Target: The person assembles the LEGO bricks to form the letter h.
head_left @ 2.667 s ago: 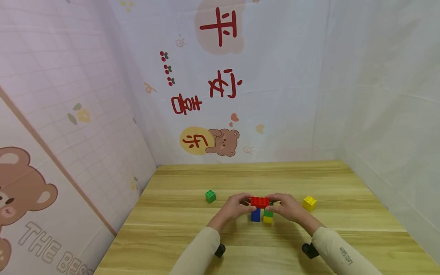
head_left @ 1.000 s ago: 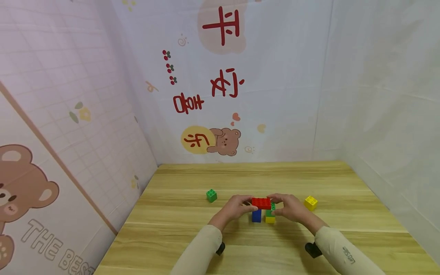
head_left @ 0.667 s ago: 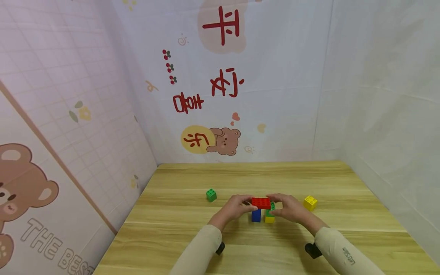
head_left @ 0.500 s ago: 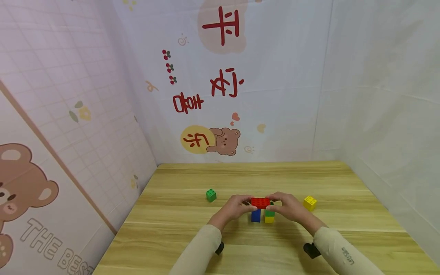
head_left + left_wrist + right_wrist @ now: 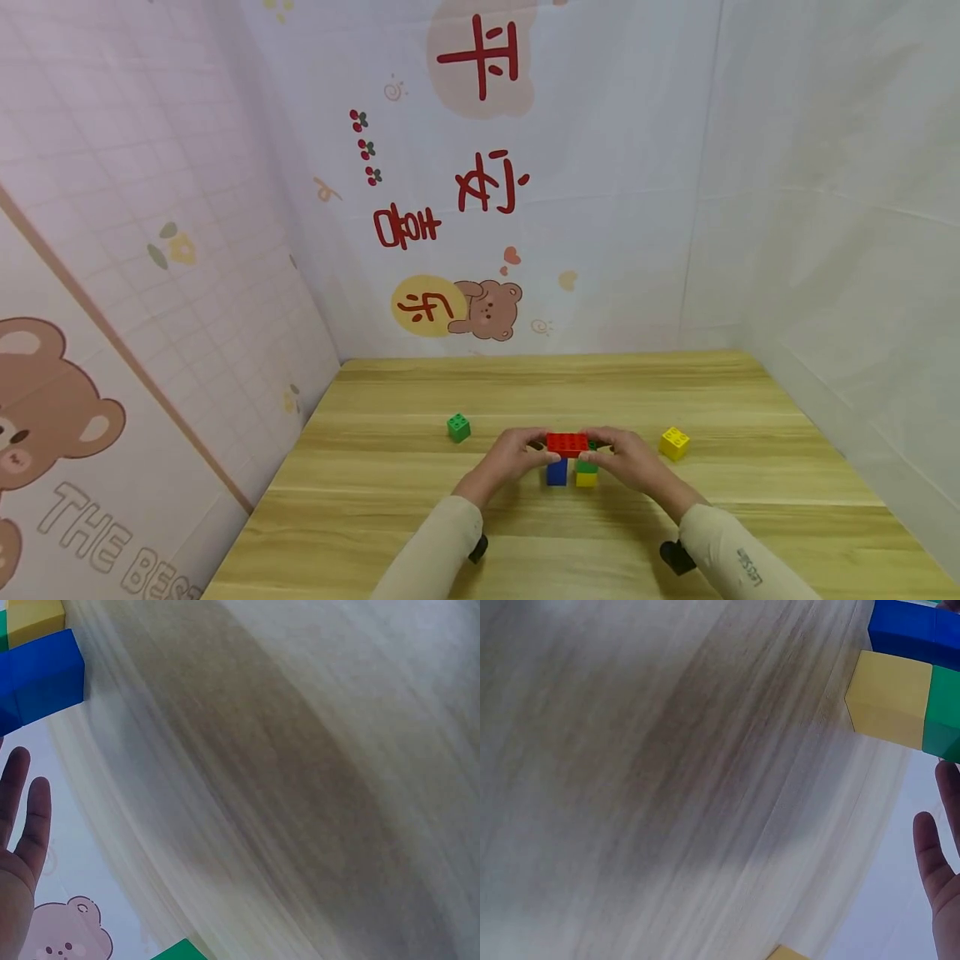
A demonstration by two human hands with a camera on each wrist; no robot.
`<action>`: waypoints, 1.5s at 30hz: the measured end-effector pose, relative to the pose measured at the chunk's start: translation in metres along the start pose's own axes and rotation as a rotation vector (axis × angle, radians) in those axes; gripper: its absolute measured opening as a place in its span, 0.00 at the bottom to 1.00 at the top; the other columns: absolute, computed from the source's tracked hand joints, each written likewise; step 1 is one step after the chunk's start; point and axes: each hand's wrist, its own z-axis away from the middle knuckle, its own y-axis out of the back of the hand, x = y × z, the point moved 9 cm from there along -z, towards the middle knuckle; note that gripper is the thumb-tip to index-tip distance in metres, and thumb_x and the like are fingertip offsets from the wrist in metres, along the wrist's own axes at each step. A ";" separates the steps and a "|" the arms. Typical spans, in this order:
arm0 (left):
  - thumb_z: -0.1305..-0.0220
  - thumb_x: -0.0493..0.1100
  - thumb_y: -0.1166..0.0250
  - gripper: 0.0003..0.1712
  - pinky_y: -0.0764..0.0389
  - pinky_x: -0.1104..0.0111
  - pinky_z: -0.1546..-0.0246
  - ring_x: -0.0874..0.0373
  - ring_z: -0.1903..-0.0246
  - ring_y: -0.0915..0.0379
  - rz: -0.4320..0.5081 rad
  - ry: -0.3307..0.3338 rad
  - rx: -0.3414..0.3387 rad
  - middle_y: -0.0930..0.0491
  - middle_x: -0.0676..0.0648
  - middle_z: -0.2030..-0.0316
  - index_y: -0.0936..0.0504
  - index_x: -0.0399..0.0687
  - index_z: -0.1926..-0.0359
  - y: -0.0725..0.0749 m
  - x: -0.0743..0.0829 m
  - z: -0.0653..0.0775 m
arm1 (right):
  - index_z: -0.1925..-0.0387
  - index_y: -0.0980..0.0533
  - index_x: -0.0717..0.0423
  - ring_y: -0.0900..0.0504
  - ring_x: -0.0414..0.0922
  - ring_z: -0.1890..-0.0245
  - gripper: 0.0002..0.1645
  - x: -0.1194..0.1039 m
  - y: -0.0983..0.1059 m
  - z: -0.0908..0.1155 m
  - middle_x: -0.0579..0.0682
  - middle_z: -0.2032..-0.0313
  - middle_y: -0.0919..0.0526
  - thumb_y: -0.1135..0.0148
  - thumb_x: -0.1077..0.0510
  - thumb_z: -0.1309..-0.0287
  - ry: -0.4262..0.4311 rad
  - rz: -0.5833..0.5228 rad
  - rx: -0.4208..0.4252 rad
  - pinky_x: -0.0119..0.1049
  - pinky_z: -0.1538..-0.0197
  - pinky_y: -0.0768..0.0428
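In the head view, a red brick [image 5: 567,444] with rows of studs lies across the tops of two small columns; whether it is fully seated cannot be told. The left column is blue bricks [image 5: 557,473]. The right one is a green brick [image 5: 587,467] on a yellow brick [image 5: 587,480], with a narrow gap between the columns. My left hand [image 5: 513,454] pinches the red brick's left end between thumb and fingers. At its right end, my right hand [image 5: 628,458] does the same. Both wrist views show the columns from the side, beside partly visible fingers.
A loose green brick [image 5: 458,427] sits to the left on the wooden table [image 5: 390,483]. A loose yellow brick [image 5: 674,443] sits to the right. White printed cloth [image 5: 615,208] encloses the table's back and sides.
My right thumb has shifted left from the green brick's side to the red brick's right end since about a second ago. The left hand keeps its pinch; the view drifts slightly.
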 end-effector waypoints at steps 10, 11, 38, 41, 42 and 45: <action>0.36 0.54 0.32 0.18 0.24 0.61 0.54 0.62 0.56 0.26 -0.021 -0.004 -0.001 0.19 0.61 0.58 0.16 0.58 0.47 0.014 -0.006 0.005 | 0.41 0.22 0.60 0.20 0.52 0.50 0.28 -0.009 -0.012 -0.010 0.53 0.48 0.17 0.36 0.47 0.35 -0.005 -0.055 -0.017 0.56 0.48 0.23; 0.36 0.54 0.32 0.18 0.24 0.60 0.54 0.62 0.56 0.26 -0.023 -0.009 0.002 0.18 0.60 0.58 0.15 0.57 0.47 0.016 -0.007 0.006 | 0.41 0.22 0.60 0.20 0.52 0.50 0.28 -0.011 -0.015 -0.012 0.54 0.48 0.17 0.36 0.47 0.35 -0.002 -0.058 -0.019 0.55 0.49 0.22; 0.35 0.51 0.32 0.19 0.23 0.57 0.50 0.58 0.53 0.24 0.094 0.041 0.029 0.18 0.56 0.55 0.17 0.53 0.45 0.045 -0.037 0.023 | 0.39 0.23 0.59 0.20 0.51 0.52 0.28 -0.029 -0.049 -0.028 0.55 0.46 0.18 0.33 0.50 0.37 -0.102 -0.189 0.044 0.45 0.52 0.18; 0.35 0.50 0.31 0.19 0.23 0.57 0.49 0.58 0.54 0.24 0.081 0.054 0.020 0.18 0.56 0.56 0.17 0.53 0.46 0.045 -0.036 0.022 | 0.38 0.24 0.59 0.19 0.52 0.51 0.30 -0.029 -0.047 -0.028 0.56 0.45 0.19 0.32 0.51 0.38 -0.121 -0.208 0.036 0.46 0.52 0.18; 0.36 0.50 0.31 0.18 0.23 0.57 0.49 0.58 0.54 0.24 0.076 0.060 0.019 0.18 0.56 0.56 0.17 0.53 0.46 0.046 -0.036 0.022 | 0.38 0.24 0.59 0.19 0.52 0.51 0.30 -0.029 -0.047 -0.027 0.56 0.45 0.19 0.31 0.51 0.39 -0.129 -0.214 0.033 0.46 0.51 0.18; 0.37 0.47 0.29 0.17 0.24 0.57 0.49 0.58 0.55 0.25 0.051 0.065 0.014 0.19 0.57 0.58 0.17 0.53 0.47 0.046 -0.036 0.022 | 0.36 0.25 0.58 0.20 0.53 0.49 0.33 -0.026 -0.047 -0.026 0.56 0.43 0.20 0.29 0.52 0.41 -0.155 -0.231 0.030 0.48 0.50 0.19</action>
